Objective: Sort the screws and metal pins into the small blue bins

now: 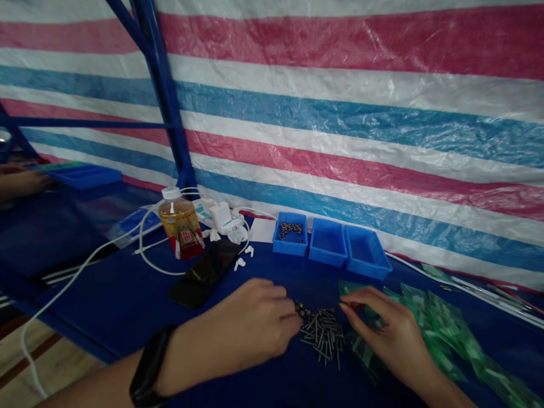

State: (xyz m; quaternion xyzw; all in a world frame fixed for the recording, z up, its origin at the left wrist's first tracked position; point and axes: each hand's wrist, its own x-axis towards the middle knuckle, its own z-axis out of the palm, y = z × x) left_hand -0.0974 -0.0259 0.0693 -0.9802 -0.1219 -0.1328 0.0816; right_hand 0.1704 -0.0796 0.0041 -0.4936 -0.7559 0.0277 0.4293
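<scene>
A loose pile of thin steel screws point(322, 335) lies on the dark blue tabletop point(127, 309), with a small cluster of brass-coloured pieces point(301, 309) at its left end. My left hand point(250, 323) reaches in from the lower left, its curled fingertips at the brass pieces. It wears a black wristband point(148, 365). My right hand point(382, 328) comes from the lower right, its fingertips near the pile's upper edge. Whether either hand pinches a tiny piece is hidden. Green plastic packets point(437, 334) lie under and beside my right hand.
Several blue plastic bins point(328, 241) stand in a row beyond the pile, the leftmost holding small metal parts. A black phone point(204, 273), a bottle of yellow liquid point(181, 224), white earbuds and cables lie to the left. A striped tarp backs the table. Another person's hand point(23, 182) rests far left.
</scene>
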